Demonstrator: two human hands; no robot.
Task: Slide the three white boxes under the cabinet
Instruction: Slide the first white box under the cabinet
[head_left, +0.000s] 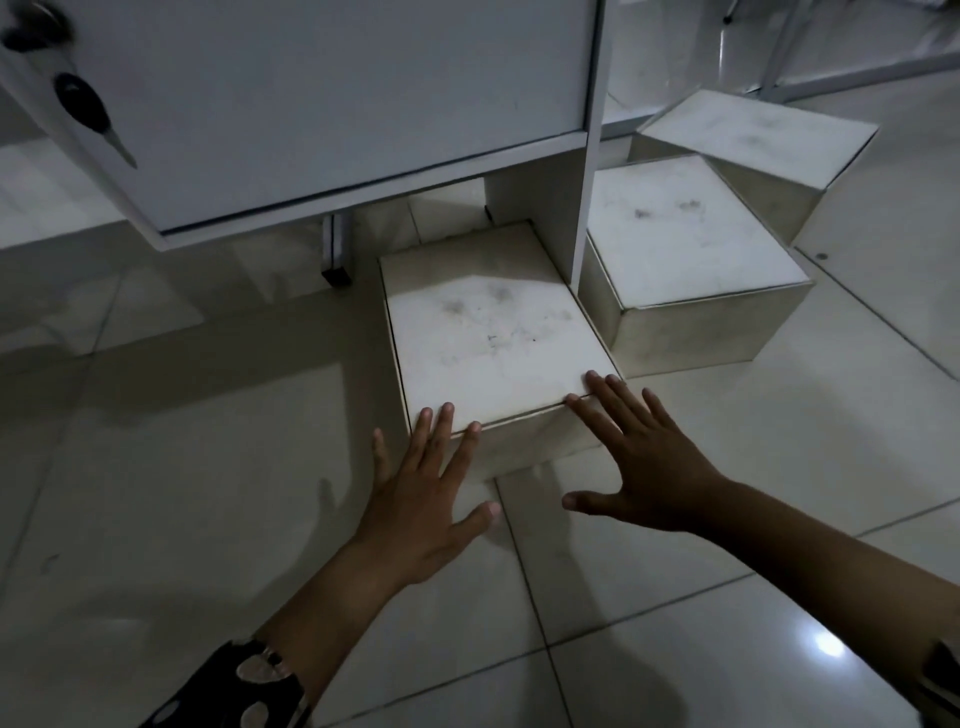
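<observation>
a glossy tiled floor (182, 467) fills the view, pale and reflective. above it hangs the white cabinet (322, 104), its door carrying a dark lock with a key (85, 111) at the left, and its side panel (584, 171) coming down to the floor at the right. three white boxes sit on the floor. the nearest box (488, 338) lies with its far end under the cabinet's lower edge, just left of the side panel, its near end out in the open. the second box (691, 249) stands just right of that panel, outside the cabinet. the third box (758, 140) sits behind the second one, turned at an angle and close against it. the person's left hand (421, 499) has its fingers (441, 431) straight and spread, the tips resting on the near top edge of the nearest box. the right hand (649, 457) is also flat and spread, fingertips on the box's near right corner. a dark patterned sleeve (244, 686) shows at the left wrist.
</observation>
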